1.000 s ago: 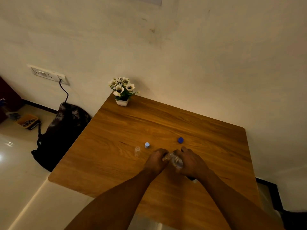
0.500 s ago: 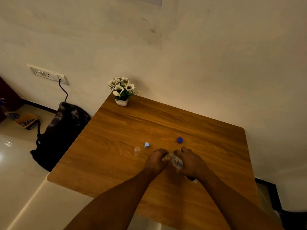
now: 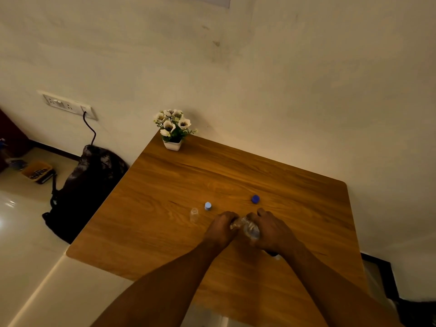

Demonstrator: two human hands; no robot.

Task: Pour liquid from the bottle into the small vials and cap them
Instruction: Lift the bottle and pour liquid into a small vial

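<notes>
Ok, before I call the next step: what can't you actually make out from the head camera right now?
- Vial in the left hand: hidden by the closed fingers.
- Bottle mouth and liquid level: covered by the right hand, and the light is dim.
- Empty-looking vial on the table: too small and clear to tell whether it holds liquid.
- Dark thing under the right wrist: mostly hidden.

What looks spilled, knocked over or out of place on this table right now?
Nothing stands out. No spill shows on the wooden table. The open vial stands upright, with the light blue cap and dark blue cap lying loose nearby. Both hands hold the tilted bottle.
</notes>
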